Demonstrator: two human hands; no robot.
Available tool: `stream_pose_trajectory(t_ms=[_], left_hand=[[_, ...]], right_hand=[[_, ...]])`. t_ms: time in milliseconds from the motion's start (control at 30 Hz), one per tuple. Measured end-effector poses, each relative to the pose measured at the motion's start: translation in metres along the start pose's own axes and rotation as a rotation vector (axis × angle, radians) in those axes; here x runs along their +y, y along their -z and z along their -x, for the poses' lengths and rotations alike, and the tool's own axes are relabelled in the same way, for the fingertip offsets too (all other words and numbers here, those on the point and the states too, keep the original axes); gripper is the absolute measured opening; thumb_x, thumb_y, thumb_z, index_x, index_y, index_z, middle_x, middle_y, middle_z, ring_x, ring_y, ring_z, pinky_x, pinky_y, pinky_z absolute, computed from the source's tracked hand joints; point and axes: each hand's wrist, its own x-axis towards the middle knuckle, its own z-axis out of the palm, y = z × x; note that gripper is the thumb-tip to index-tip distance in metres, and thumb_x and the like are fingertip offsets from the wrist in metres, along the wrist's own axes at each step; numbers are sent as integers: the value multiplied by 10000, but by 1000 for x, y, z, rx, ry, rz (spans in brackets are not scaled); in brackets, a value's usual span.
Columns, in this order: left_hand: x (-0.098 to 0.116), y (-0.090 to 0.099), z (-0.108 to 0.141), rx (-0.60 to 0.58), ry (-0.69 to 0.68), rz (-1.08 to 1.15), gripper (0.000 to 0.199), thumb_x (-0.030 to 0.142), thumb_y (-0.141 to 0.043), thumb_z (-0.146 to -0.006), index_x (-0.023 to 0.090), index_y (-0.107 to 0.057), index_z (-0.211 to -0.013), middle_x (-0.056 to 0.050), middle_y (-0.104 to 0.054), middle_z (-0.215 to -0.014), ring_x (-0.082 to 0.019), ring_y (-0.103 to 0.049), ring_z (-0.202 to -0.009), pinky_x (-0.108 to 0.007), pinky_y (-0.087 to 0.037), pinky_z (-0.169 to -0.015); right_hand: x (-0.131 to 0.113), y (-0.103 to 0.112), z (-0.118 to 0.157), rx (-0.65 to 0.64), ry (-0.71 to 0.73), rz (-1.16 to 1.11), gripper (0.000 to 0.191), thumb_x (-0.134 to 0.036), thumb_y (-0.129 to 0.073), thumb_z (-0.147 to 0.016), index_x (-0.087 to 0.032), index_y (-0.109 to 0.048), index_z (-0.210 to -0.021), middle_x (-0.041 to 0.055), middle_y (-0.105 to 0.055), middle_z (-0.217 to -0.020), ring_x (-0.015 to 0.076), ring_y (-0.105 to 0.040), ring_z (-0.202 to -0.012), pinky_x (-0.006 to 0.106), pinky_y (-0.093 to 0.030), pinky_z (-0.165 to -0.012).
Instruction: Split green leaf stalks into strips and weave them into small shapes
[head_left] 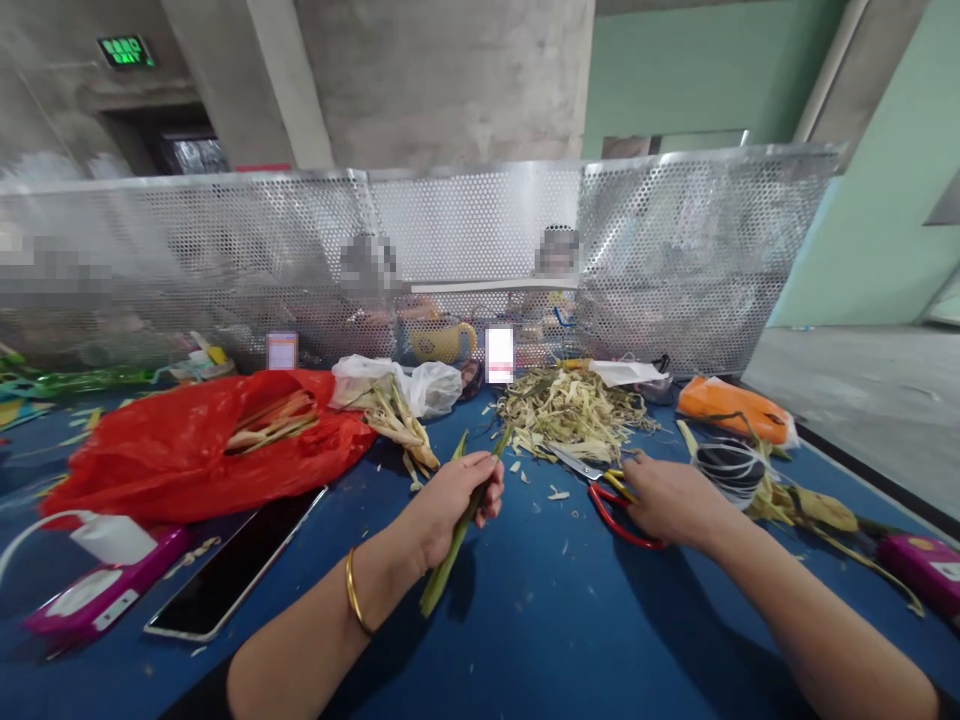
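Note:
My left hand [469,495] is closed round a green leaf stalk [448,568], whose lower end slants down over the blue tabletop. A narrow green tip [501,442] sticks out above the fingers. Farther right, my right hand [671,497] has its fingers round the yellow part of a pair of scissors [616,505]. The red handle loop lies beside the fingertips, and the metal blades point left toward a heap of pale dry leaf strips [574,412]. The thumb side of my right hand is partly hidden from view.
A red plastic bag [180,450] with dry husks lies left, behind a dark phone [240,565] and a purple power strip [112,590]. A perforated metal screen [480,220] bounds the table's back. Right stand an orange packet [735,408] and a dark spool [727,468].

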Motion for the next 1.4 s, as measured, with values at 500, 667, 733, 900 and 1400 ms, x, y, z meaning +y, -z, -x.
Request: stream_pose_trajectory(t_ms=[500, 667, 733, 900, 1400], left_hand=[[-4, 22, -8, 177, 67, 301, 218, 178, -386, -933, 160, -463, -730, 66, -392, -529, -34, -370, -368, -128, -223, -333], [-3, 21, -5, 155, 67, 313, 201, 162, -415, -921, 152, -474, -730, 63, -396, -535, -34, -373, -372, -130, -238, -330], [-3, 21, -4, 149, 78, 314, 198, 162, -421, -918, 151, -478, -729, 61, -400, -535, -37, -372, -372, -132, -238, -328], [-2, 20, -1, 144, 100, 311, 192, 161, -437, -909, 151, -479, -722, 61, -402, -533, -37, -374, -373, -128, -238, -329], [-6, 15, 2, 79, 146, 259, 190, 194, -447, -905, 155, -478, -722, 62, -397, -540, -35, -368, -386, -128, -240, -344]], right_hand=[[-22, -11, 13, -14, -47, -283, 93, -223, -576, -719, -188, -617, -794, 23, -671, -760, 153, -595, -681, 228, -296, -514], [-75, -15, 20, 86, -18, -347, 154, -297, -539, -830, -198, -621, -915, 23, -677, -836, 144, -606, -742, 221, -349, -590], [-76, -10, 20, 126, 33, -337, 161, -300, -535, -854, -228, -626, -967, 22, -671, -951, 149, -609, -850, 220, -373, -681], [-14, 3, 14, 139, -67, -262, 195, -128, -552, -804, -177, -669, -952, 113, -642, -1031, 207, -615, -896, 284, -396, -749], [24, -39, 3, 145, 44, -473, 64, -180, -560, -796, -180, -578, -735, 16, -616, -788, 143, -578, -730, 247, -426, -697]])
